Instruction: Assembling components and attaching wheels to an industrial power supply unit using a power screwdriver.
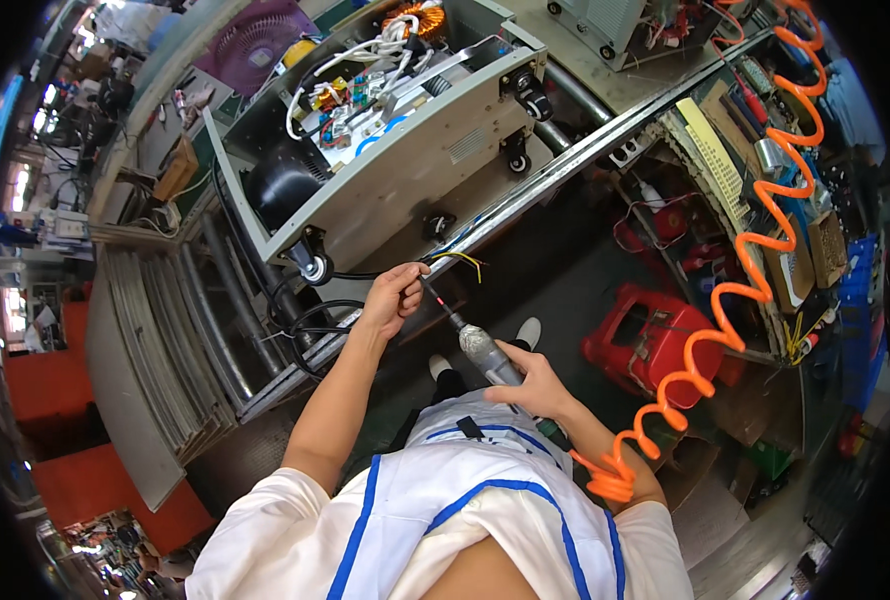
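Note:
My right hand [537, 385] is wrapped round a grey power screwdriver [489, 356], whose long thin bit points up and to the left. My left hand [395, 300] is closed in a pinch right at the tip of that bit. Whatever lies between those fingertips is too small to make out. Just beyond the hands, a metal equipment case [395, 165] on caster wheels lies on its side on the bench, its inside exposed with wiring and coils. Loose yellow and blue wire ends [465, 258] stick out beside my left fingertips.
An orange coiled hose [715, 300] hangs down the right side to near my right forearm. A red plastic machine [650, 345] stands on the floor at right. Stacked grey panels [150, 340] lean at left. A black cable [310, 325] loops by the bench's metal edge [505, 215].

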`<state>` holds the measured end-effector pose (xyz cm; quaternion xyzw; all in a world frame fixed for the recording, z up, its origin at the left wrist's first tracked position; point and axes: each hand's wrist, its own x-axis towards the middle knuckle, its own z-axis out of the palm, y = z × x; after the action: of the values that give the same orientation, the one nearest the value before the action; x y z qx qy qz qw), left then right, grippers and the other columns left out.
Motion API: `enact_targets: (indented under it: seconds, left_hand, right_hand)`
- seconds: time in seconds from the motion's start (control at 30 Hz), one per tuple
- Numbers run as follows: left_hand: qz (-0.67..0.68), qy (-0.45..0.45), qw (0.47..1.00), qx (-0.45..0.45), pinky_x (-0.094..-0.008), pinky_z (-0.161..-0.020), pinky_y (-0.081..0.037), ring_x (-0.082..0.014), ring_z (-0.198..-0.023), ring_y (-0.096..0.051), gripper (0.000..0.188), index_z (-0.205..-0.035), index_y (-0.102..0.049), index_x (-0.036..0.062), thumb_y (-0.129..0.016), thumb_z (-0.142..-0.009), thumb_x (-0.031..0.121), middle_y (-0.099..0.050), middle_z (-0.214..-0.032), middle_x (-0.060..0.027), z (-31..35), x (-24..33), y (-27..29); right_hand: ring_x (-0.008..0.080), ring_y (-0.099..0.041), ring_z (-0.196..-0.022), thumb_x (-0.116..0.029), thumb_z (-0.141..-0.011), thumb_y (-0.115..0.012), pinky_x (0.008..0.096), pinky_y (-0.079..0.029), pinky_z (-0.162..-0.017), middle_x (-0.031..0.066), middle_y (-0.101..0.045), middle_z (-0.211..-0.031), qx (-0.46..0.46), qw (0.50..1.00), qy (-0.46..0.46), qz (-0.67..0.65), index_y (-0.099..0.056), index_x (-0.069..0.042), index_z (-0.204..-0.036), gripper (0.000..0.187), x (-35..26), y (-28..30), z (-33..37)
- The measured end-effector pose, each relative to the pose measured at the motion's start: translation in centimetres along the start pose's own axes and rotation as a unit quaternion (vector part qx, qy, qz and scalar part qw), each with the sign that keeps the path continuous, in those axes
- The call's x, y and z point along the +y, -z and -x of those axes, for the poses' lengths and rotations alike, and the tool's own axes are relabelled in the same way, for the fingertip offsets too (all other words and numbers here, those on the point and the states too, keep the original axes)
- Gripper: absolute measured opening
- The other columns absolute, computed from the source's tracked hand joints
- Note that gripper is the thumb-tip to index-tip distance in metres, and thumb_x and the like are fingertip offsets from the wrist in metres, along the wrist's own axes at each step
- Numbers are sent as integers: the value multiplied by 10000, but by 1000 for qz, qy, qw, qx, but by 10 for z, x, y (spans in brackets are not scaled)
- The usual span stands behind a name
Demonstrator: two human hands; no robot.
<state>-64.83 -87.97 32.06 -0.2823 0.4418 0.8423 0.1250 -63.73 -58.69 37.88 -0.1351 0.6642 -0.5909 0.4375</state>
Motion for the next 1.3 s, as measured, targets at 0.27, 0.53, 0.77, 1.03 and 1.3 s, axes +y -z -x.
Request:
enact_targets:
  seconds: [0.27,0.53,0.77,1.03,1.3]
  left_hand:
    - [321,158,932,58,-238,-439,-169,-96,-540,-275,773,-1049,-566,15,-345,-897,741,-263,-615,48,-84,-34,-3]
    - [517,256,783,232,-223,-388,-183,-75,-396,-246,635,-769,-557,8,-693,-739,628,-287,-494,47,-168,-26,7]
    - [247,81,904,340,-212,-352,-118,-53,-380,-207,344,-705,-498,159,-710,-809,409,-373,-557,23,-151,-24,21]
    - [180,-73,887,418,-261,-371,-153,-78,-399,-241,448,-734,-451,114,-725,-774,466,-331,-584,24,-92,-49,82]
    - [96,-96,873,469,-289,-338,-181,-120,-358,-323,483,-640,-427,105,-572,-887,494,-331,-500,13,-52,-51,105]
  right_hand:
    - [126,-554,-989,-139,-695,-817,272,-437,-907,70,-601,-1113,14,992,-9,-124,-442,47,-1384,806,30,45,-18]
    - [88,-543,-829,-147,-652,-818,242,-462,-771,31,-603,-998,39,997,-10,-65,-464,55,-1367,823,35,94,-15]
    - [86,-544,-640,-124,-669,-759,232,-462,-575,33,-589,-805,60,994,10,-93,-471,50,-1356,765,55,62,-17]
    - [78,-537,-661,-89,-683,-765,224,-455,-610,20,-587,-817,70,990,11,-119,-479,40,-1361,747,76,-9,-13]
    - [113,-543,-909,-159,-683,-803,265,-461,-824,58,-604,-1044,48,995,40,-83,-462,65,-1366,795,102,-56,-72]
